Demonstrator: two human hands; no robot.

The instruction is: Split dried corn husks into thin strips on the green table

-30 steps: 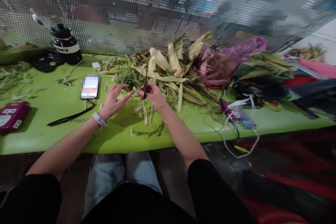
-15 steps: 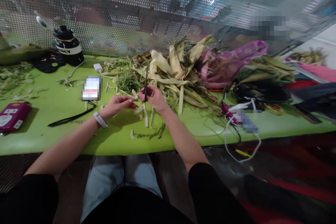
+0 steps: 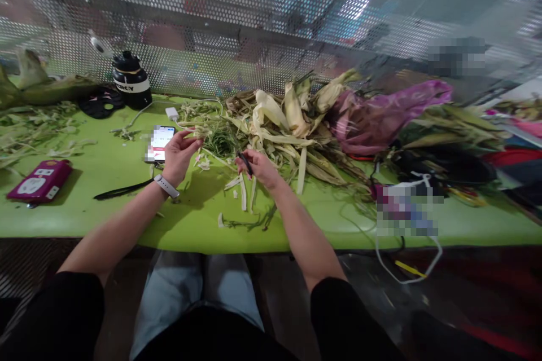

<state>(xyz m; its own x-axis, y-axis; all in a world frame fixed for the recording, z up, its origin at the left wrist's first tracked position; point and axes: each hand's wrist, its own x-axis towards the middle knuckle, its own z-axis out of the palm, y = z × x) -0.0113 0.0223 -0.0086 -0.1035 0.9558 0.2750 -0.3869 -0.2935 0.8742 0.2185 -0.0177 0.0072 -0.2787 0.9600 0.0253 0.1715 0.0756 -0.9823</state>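
Observation:
My left hand (image 3: 180,157) is raised in front of the phone (image 3: 157,142), thumb and fingertips pinched on a small pale husk piece (image 3: 202,132). Its exact shape blurs into the shreds behind. My right hand (image 3: 261,168) is closed around a slim dark tool (image 3: 245,164); its kind is hard to make out. Beyond that hand lies a heap of dried corn husks (image 3: 292,118), with a bundle of thin green strands (image 3: 221,142) at its left. Cut pale strips (image 3: 243,192) and a green stringy scrap (image 3: 245,223) lie on the green tabletop (image 3: 190,225).
A black bottle (image 3: 131,82) stands at the back left, near a magenta box (image 3: 40,181) and a black strap (image 3: 122,189). A pink plastic bag (image 3: 368,118) rests right of the husks. A white cord (image 3: 376,259) hangs over the front edge. Perforated metal (image 3: 254,22) closes the back.
My left hand has moved up and away from my right hand, toward the phone. The dark tool in my right hand has tipped from upright to slanting. The view has shifted slightly.

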